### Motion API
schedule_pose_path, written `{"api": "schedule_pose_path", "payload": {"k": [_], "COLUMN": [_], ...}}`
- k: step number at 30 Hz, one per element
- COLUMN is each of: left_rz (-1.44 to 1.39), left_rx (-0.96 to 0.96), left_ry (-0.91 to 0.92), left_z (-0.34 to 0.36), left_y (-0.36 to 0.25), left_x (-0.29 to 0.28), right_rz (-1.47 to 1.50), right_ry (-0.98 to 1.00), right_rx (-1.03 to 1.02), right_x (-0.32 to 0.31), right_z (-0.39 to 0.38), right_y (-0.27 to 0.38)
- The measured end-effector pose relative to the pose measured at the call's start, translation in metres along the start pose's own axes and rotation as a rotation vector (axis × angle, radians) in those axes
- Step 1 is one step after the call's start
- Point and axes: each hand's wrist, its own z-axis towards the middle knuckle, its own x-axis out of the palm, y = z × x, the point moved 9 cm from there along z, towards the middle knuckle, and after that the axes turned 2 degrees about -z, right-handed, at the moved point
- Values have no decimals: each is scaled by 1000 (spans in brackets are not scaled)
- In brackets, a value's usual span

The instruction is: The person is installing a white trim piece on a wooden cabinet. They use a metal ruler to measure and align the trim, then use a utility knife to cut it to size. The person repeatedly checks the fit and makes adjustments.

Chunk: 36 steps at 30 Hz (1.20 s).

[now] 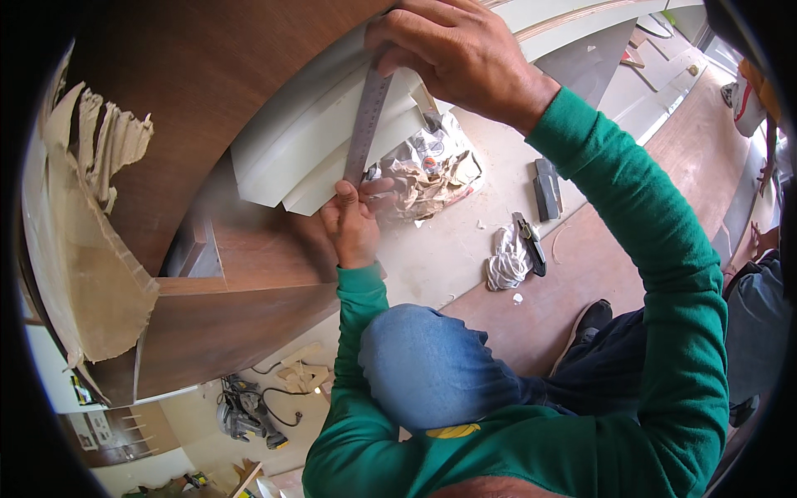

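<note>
A thin metal ruler point(366, 129) slants between the person's two hands, in front of a stack of white panels point(311, 153) beside a large brown wooden board point(191, 66). The right hand point(461, 54) grips the ruler's upper end between thumb and bent fingers, which cover that end; the top of this hand is cut off by the upper edge of the view. At the lower end, the thumb of the left hand point(355, 228) meets the ruler, but its other fingers are blurred and partly behind, so whether they pinch it cannot be told. The ruler's markings are too fine to read, and whether it touches the panels is unclear. Crumpled brown and white paper point(427, 174) lies beyond the left hand, partly hidden by the panels and fingers. On the floor, a dark tool point(531, 245) rests against a bunched white cloth point(506, 270), near a dark oblong object point(546, 189) whose kind is hard to make out. Torn cardboard point(95, 257) stands at the left, its outer side lost at the dark rim. Lower down, a power tool point(241, 411) lies with a black cable. At the right rim another person shows only in part.
</note>
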Motion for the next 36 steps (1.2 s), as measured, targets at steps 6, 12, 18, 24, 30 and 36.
{"api": "schedule_pose_path", "payload": {"k": [6,12,18,24,30,36], "left_rz": [273,351,278,341,424,457], "left_rx": [123,259,207,291,287,225], "left_ry": [-58,-158,-167,-267,-276,-202], "left_z": [4,-3,3,0,-5,-5], "left_y": [4,-2,-3,-2,-9,-3], "left_x": [-6,6,13,13,17,6], "right_rz": [41,-98,79,-74,-13,-55], "right_ry": [7,-93,30,21,34,-75], "right_rx": [31,-25,23,47,52,-21], "right_x": [8,7,12,10,10,1], "right_z": [-3,-7,-10,-14,-25,-35], "right_y": [-3,2,-12,-14,-17,-17]}}
